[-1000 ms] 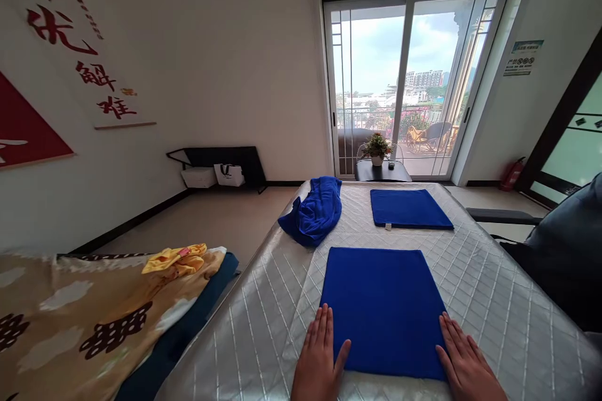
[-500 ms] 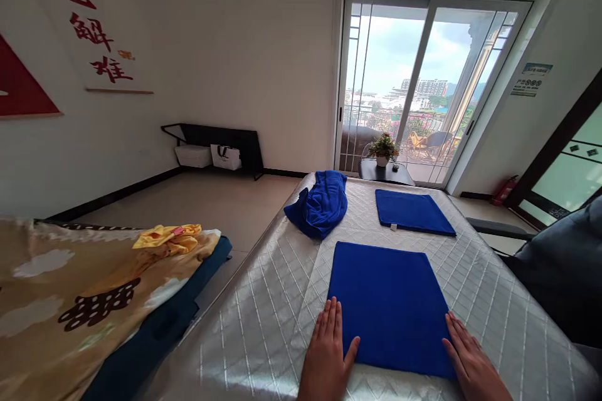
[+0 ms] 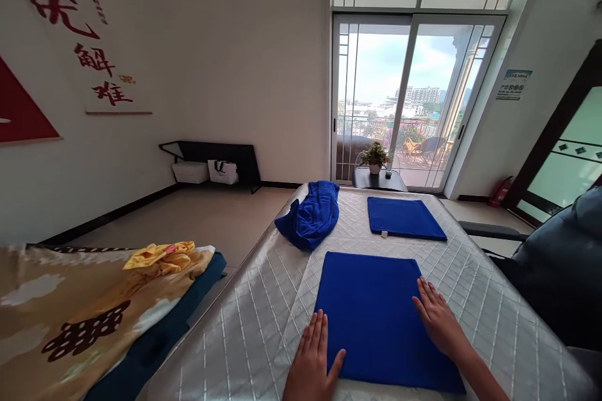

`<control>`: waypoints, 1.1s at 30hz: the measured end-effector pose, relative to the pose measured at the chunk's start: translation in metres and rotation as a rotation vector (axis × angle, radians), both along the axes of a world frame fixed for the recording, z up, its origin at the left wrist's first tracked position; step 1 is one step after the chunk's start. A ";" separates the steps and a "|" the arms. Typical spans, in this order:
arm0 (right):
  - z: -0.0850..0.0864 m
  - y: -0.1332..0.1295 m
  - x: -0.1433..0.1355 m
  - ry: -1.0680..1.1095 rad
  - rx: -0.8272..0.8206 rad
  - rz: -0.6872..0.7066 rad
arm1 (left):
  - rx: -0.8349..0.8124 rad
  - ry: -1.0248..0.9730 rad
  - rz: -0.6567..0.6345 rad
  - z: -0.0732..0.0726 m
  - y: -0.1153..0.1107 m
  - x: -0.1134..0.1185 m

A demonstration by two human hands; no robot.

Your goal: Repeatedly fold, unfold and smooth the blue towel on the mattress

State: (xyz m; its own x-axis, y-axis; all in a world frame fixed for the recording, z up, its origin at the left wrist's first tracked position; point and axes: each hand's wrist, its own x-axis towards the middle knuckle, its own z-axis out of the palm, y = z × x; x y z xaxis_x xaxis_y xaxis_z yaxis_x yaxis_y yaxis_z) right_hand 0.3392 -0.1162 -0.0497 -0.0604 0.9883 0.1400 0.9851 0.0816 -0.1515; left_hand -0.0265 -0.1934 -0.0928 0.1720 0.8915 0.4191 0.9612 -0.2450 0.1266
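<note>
A blue cloth [image 3: 371,313], folded into a flat square, lies on the silvery quilted mattress [image 3: 244,332] in front of me. At its left edge, my left hand [image 3: 316,354] rests with the fingers stretched out and the thumb on the fabric. My right hand [image 3: 437,316] lies flat along the right edge, nearer the far corner, fingers out. Beyond it is a second folded blue cloth [image 3: 404,217] with a small white tag on its near edge. A crumpled blue cloth [image 3: 313,216] sits in a heap at the far left of the mattress.
On the left stands a lower bed with a patterned tan cover [image 3: 113,307] and a bunched yellow cloth [image 3: 160,255]. A dark chair [image 3: 559,263] borders the mattress at right. Behind are a small table with a potted plant [image 3: 375,158] and a sliding glass door [image 3: 367,81].
My right hand has slid forward along the right edge of the folded cloth, towards its far corner. My left hand stays at the left edge. The view has tilted up slightly.
</note>
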 end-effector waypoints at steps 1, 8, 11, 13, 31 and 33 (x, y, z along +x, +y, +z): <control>-0.006 0.001 -0.002 -0.012 -0.014 -0.008 | 0.001 0.007 -0.004 0.000 0.001 -0.003; -0.019 -0.002 -0.002 0.040 -0.101 -0.025 | -0.014 0.015 0.022 0.019 0.010 0.008; -0.014 -0.003 -0.001 0.043 -0.097 -0.017 | -0.045 0.033 -0.093 0.047 0.020 0.052; -0.011 -0.004 -0.001 0.020 -0.089 -0.018 | -0.091 0.040 -0.224 0.069 0.030 0.091; -0.024 -0.005 0.002 -0.020 -0.019 0.025 | -0.360 -0.069 -0.453 0.075 0.078 0.198; -0.021 -0.005 0.001 0.012 -0.023 -0.008 | -0.362 -0.066 -0.415 0.075 0.080 0.184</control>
State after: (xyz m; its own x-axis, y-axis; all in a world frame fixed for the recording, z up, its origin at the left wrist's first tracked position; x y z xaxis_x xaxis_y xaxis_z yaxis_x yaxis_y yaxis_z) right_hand 0.3406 -0.1209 -0.0710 -0.0507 0.9917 0.1183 0.9838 0.0700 -0.1651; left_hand 0.1576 -0.1131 -0.0180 0.5235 0.8435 0.1203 0.7803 -0.5313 0.3299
